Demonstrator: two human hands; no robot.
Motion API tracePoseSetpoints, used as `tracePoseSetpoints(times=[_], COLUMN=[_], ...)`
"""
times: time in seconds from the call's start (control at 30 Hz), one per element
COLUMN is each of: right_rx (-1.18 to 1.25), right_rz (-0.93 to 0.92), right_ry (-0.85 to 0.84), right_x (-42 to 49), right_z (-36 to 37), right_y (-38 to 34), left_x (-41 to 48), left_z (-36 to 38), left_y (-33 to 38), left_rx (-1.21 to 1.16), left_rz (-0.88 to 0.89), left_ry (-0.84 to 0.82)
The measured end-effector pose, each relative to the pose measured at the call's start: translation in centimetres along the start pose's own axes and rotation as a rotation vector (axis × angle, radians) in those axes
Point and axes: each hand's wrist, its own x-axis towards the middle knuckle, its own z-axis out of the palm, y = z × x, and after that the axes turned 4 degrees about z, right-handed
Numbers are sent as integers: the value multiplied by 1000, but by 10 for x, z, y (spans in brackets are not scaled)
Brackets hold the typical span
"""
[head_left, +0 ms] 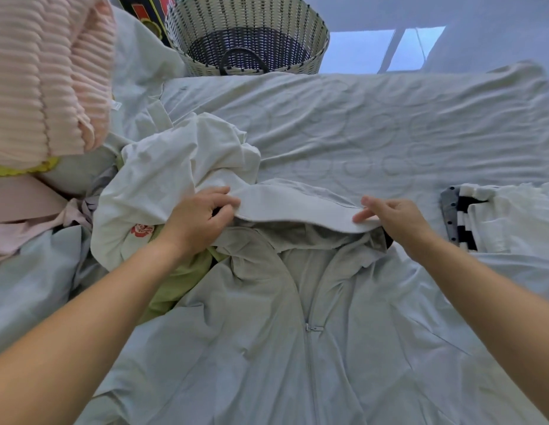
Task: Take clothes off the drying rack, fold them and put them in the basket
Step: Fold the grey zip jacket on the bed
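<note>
The pale zip-up jacket [297,317] lay front-up on the bed [389,124], spread out below the fingers [227,204], likely so it could be folded flat. The left hand [202,216] and right hand [392,219] each pinched one end of the hood brim [297,207], probably to pull the hood straight. The basket [297,23] stood beyond the fingers. Unfolded clothes [162,167] were heaped just left of them, and a folded stack [494,216] lay off to the right.
</note>
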Motion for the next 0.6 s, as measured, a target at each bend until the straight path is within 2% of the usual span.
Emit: tracePoseSetpoints(times=[0.07,0.13,0.27,0.37,0.47,0.6], right_rx=[-56,-115,-221,-441,-454,-286], right_rz=[7,32,103,48,-103,-254], right_ry=[75,53,-19,13,195,452], right_x=[5,8,10,10,14,22], right_z=[4,7,10,8,0,-13], right_y=[7,10,3,-8,-33,-76], left_x=[3,8,10,16,36,65], left_z=[2,6,15,12,-7,-40], left_y=[8,11,12,15,27,47], left_rx=[-65,-42,51,63,48,-103], left_rz=[-56,-93,-125,-132,-89,13], left_ry=[76,132,82,139,238,449])
